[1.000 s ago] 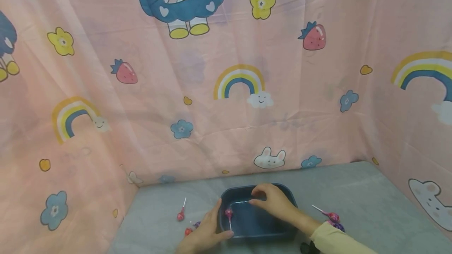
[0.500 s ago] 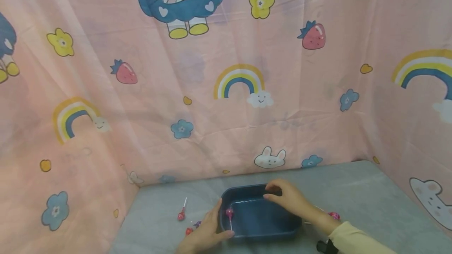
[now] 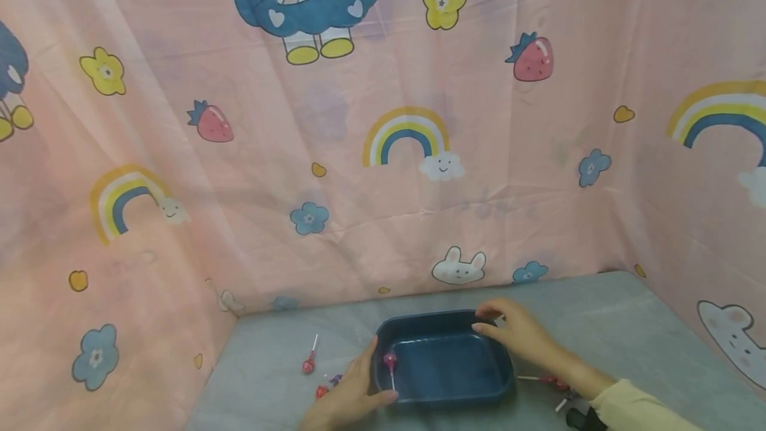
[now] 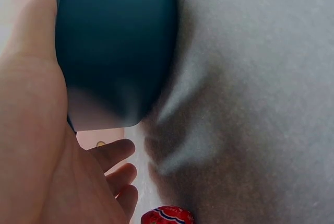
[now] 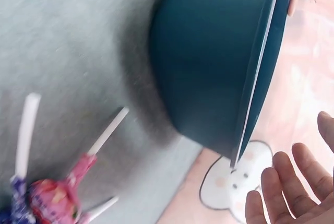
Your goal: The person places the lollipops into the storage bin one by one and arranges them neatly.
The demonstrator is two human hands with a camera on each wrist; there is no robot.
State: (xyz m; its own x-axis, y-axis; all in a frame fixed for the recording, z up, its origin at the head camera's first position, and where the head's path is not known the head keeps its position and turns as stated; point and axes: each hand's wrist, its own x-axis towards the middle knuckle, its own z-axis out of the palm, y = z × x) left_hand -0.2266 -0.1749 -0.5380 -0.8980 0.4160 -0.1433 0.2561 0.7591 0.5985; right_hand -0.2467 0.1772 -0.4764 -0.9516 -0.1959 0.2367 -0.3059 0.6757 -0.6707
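A dark blue rectangular tub (image 3: 443, 398) stands on the grey cloth. One lollipop (image 3: 389, 359) in a pink wrapper leans inside it at the left end, stick toward the front. My left hand (image 3: 353, 384) holds the tub's front-left corner, thumb at the front rim and fingers along the left side; in the left wrist view the other fingers (image 4: 122, 174) hang loosely beside the wall (image 4: 115, 51). My right hand (image 3: 517, 334) hovers at the back-right corner, fingers loosely bent around nothing. Its fingers (image 5: 292, 182) show apart from the rim in the right wrist view.
One red lollipop (image 3: 308, 366) lies left of the tub; red and purple ones (image 3: 322, 392) lie by my left hand. Right of the tub, under my right forearm, are pink (image 5: 55, 200) and purple (image 5: 20, 195) lollipops. A patterned pink curtain (image 3: 251, 265) closes off the back and sides.
My right hand has moved right, from over the tub's inside to its back-right corner. The left hand stays on the tub, and the lollipop inside lies as before.
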